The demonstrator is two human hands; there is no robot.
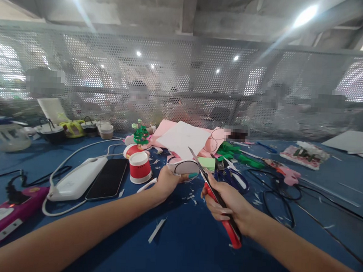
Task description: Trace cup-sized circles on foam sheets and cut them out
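Between the fingers of my left hand [167, 181] is a small piece of white paper [184, 167] with a dark curved outline drawn on it. My right hand [227, 199] grips a pair of scissors [207, 188] with red and black handles. The scissor blades point up and away, just right of the paper's edge. A gap seems to separate blades and paper, though exact contact is hard to tell. Left of my left hand stands an upside-down red and white paper cup [140, 167]. Thin white paper scraps [157, 230] lie on the blue table [181, 249].
Pink and white sheets [181, 138] are piled behind my hands. At left are a black phone [108, 179], a white power bank [77, 179] with a cable, and a purple power strip [16, 212]. Blue-handled scissors [235, 177], a pink glue gun [289, 174] and black cords lie right.
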